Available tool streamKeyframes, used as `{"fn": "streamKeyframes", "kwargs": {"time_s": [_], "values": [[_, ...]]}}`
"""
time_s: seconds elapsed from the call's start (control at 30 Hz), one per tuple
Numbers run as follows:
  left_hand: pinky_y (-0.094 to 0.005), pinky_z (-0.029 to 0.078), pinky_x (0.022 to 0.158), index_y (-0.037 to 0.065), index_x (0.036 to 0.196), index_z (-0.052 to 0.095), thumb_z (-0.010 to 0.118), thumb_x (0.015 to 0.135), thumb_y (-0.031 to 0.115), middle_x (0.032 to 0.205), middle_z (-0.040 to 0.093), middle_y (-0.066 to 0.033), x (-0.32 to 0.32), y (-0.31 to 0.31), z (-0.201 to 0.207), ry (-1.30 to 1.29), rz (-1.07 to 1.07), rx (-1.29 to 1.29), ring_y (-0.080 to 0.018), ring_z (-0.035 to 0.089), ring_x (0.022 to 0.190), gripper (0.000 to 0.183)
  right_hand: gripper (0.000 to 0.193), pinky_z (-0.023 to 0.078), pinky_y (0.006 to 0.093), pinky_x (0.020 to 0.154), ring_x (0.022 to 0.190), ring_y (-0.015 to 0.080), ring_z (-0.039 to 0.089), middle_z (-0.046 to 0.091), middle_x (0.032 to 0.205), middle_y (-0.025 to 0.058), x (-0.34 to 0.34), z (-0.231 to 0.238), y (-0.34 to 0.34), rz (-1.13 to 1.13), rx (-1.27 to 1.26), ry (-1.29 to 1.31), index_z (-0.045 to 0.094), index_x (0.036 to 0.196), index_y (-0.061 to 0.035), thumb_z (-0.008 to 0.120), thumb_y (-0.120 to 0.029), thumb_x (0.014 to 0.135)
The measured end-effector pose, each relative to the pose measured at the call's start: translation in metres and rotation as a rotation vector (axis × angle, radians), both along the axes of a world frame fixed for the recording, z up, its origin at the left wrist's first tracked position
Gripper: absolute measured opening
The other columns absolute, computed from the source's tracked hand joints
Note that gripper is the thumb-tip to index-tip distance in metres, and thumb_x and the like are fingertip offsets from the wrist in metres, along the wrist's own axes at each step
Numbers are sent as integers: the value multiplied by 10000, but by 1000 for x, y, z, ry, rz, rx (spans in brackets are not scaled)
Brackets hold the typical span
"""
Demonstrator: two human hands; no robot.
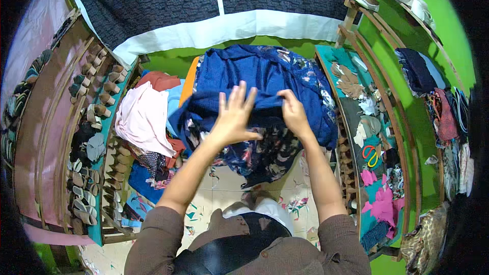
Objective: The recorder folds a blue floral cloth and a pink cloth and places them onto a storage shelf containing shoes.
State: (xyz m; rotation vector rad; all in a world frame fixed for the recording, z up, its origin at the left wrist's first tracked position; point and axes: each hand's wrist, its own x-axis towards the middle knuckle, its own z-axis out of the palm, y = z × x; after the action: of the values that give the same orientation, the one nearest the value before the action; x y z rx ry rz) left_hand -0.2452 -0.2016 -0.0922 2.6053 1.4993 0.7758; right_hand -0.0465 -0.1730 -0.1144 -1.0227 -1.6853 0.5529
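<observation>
Stood over a pale tiled floor [285,186] strewn with coloured scraps, between wooden racks [97,137] on the left holding rows of small soles and a teal shelf [379,183] on the right scattered with cut shapes, pink pieces and red-handled scissors [371,155]. Backed by a bright green wall [407,56] and a dark patterned curtain [153,0] edged in white. Heaped ahead: soft folded cloths, pink fabric [142,119] among them, draped loose and creased. Topped by a dark blue cloth [265,79], thin and limp, floral-printed along its lower part, lying centre on the pile and hanging down toward the floor. Left hand [233,119] laid flat on the blue cloth, fingers spread wide and straight, palm down. Right hand [294,114] just beside it, fingers bent and gathered, pinching a fold of the same cloth. Brown sleeves [153,237] at the lower edge.
</observation>
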Motion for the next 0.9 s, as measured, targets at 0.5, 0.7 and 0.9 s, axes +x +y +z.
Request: {"fn": "streamKeyframes", "kwargs": {"time_s": [0.5, 0.7, 0.9], "values": [[-373, 447, 716, 65, 902, 614, 587, 551, 26, 842, 632, -121, -26, 26, 71, -231, 75, 537, -303, 583, 749, 355, 450, 387, 398, 868, 943, 343, 528, 570, 1007, 159, -46, -158, -87, -439, -195, -276, 496, 1142, -34, 605, -133, 717], [-400, 434, 729, 57, 889, 618, 580, 612, 41, 778, 633, -138, -107, 54, 64, -131, 524, 435, -341, 571, 744, 280, 223, 435, 429, 736, 824, 384, 565, 607, 868, 208, 30, -167, -63, -591, -284, -185, 568, 975, -15, 433, -88, 813], [-651, 139, 980, 117, 1368, 232, 825, 443, 310, 1401, 197, -198, -34, 18, -2, 335, 140, 79, -396, 138, 1310, 1116, 211, 427, 364, 723, 800, 321, 577, 557, 814, 223, 13, -94, -17, -210, -356, 7, 521, 1010, -25, 408, -111, 854]]}}
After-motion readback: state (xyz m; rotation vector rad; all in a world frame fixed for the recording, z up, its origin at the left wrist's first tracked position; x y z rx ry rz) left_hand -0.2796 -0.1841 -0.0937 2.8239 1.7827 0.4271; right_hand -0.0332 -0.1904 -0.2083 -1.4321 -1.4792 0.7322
